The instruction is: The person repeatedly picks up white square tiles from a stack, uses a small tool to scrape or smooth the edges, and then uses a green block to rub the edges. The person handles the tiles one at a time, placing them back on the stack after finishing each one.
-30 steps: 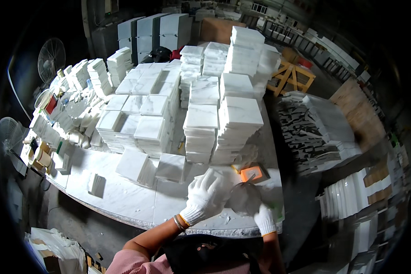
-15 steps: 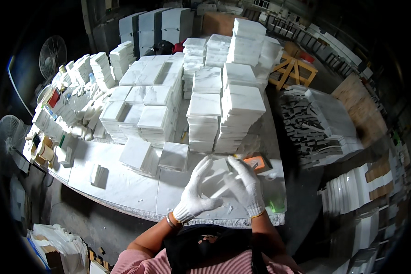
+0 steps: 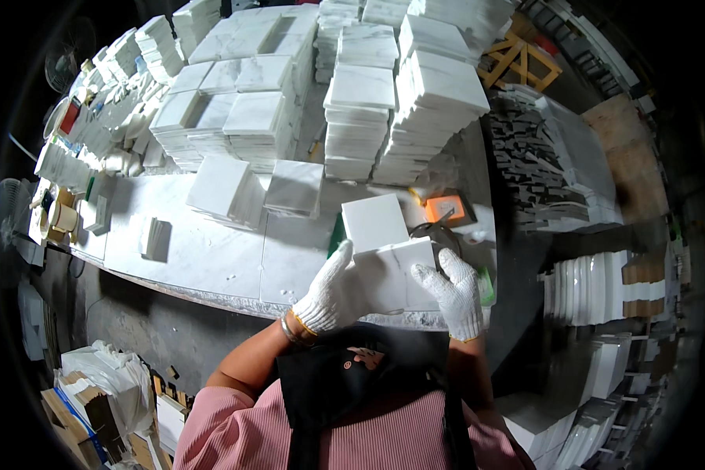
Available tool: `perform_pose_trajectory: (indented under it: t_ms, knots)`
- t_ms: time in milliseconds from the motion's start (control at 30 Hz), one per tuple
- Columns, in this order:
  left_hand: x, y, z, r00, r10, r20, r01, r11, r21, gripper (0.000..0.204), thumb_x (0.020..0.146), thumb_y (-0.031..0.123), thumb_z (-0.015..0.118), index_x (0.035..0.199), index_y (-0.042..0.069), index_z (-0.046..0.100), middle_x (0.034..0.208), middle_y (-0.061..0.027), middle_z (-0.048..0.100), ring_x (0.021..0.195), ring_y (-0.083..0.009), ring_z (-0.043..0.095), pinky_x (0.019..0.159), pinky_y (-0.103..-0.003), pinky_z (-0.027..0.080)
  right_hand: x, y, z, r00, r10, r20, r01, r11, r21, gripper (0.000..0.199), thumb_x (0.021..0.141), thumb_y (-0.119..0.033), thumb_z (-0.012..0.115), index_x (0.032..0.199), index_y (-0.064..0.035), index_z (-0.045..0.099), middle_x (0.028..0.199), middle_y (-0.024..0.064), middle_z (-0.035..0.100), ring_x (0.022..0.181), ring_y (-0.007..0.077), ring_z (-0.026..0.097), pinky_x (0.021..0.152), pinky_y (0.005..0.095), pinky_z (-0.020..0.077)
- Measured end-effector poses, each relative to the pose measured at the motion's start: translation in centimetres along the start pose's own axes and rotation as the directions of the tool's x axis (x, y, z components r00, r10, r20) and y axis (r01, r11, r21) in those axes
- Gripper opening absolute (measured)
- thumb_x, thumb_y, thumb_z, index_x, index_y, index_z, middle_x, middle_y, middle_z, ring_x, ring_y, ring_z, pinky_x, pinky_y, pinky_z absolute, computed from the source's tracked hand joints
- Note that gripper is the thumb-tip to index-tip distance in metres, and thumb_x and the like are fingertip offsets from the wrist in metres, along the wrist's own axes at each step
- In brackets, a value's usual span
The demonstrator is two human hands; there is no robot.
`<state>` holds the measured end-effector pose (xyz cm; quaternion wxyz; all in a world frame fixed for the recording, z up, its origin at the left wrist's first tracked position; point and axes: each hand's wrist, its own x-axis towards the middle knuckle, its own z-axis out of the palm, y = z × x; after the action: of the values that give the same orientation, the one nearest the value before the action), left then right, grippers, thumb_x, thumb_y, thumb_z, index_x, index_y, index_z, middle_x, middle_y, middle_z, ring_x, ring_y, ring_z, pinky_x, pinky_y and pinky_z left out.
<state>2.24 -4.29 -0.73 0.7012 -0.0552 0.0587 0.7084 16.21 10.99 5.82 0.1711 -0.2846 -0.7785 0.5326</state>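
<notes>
Between my gloved hands is a white marble tile (image 3: 393,274) with faint grey veining, tilted at the near edge of the table. My left hand (image 3: 327,291), in a white knit glove, grips its left side with the thumb pointing up. On the right edge, my right hand (image 3: 453,294) holds it with bent fingers. Just beyond lies another square tile (image 3: 374,222), its near edge partly hidden by the held one. An orange tape measure (image 3: 445,209) rests to the right of that tile.
Tall marble tile stacks (image 3: 439,86) stand at the back, with wide tile piles (image 3: 254,117) to their left. Short stacks (image 3: 294,186) sit nearer. A small upright bundle of pieces (image 3: 150,235) is at left. Stone offcuts (image 3: 529,157) lie beyond the table's right edge.
The tile in my hands, seen nearly edge-on and blurred before, now turns its broad face up. Both hands have closed in on its sides. The view has tipped downward.
</notes>
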Motion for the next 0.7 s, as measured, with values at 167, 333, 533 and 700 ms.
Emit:
perform_pose_trajectory:
  t_ms: [167, 333, 533, 700]
  knots:
    - [-0.7, -0.2, -1.5, 0.982, 0.031, -0.187, 0.059, 0.889, 0.453, 0.062, 0.095, 0.032, 0.064, 0.145, 0.003, 0.042, 0.137, -0.0099, 0.055, 0.126, -0.0231, 0.051, 0.105, -0.042, 0.042, -0.6, 0.2, -0.5, 0.999, 0.046, 0.023, -0.046, 0.999, 0.002, 0.039, 0.085, -0.018, 0.077, 0.111, 0.0089, 0.065, 0.1, 0.0166, 0.072, 0.088, 0.0189, 0.067, 0.079, 0.0311, 0.0532]
    - [-0.1, -0.6, 0.1, 0.978, 0.116, -0.172, -0.025, 0.888, 0.458, 0.058, 0.088, 0.023, 0.073, 0.138, 0.007, 0.05, 0.124, -0.004, 0.061, 0.117, -0.0183, 0.056, 0.103, -0.038, 0.045, 1.4, 0.6, -1.0, 0.996, -0.059, 0.066, 0.057, 0.998, 0.026, 0.042, 0.087, -0.019, 0.075, 0.121, 0.0042, 0.064, 0.112, 0.0133, 0.071, 0.099, 0.0185, 0.068, 0.085, 0.0305, 0.0534]
    - [-0.3, -0.5, -0.7, 0.977, 0.12, -0.176, -0.02, 0.874, 0.485, 0.054, 0.089, 0.022, 0.072, 0.136, 0.006, 0.051, 0.12, -0.0048, 0.063, 0.109, -0.0165, 0.061, 0.092, -0.032, 0.05, 2.5, 1.4, -1.8, 0.982, 0.177, -0.07, -0.153, 0.955, 0.255, 0.04, 0.1, -0.031, 0.057, 0.126, -0.0019, 0.064, 0.098, 0.009, 0.073, 0.093, 0.0124, 0.066, 0.081, 0.0271, 0.0518]
    - [0.1, -0.1, 0.0, 0.966, 0.112, -0.234, 0.04, 0.826, 0.562, 0.053, 0.09, 0.024, 0.07, 0.135, 0.004, 0.051, 0.118, -0.0075, 0.064, 0.103, -0.0171, 0.063, 0.071, -0.028, 0.052, 1.9, 2.6, -1.3, 0.997, 0.075, -0.01, -0.069, 0.955, 0.289, 0.039, 0.099, -0.028, 0.059, 0.127, -0.0003, 0.063, 0.106, 0.0113, 0.072, 0.1, 0.0141, 0.064, 0.092, 0.0293, 0.0484]
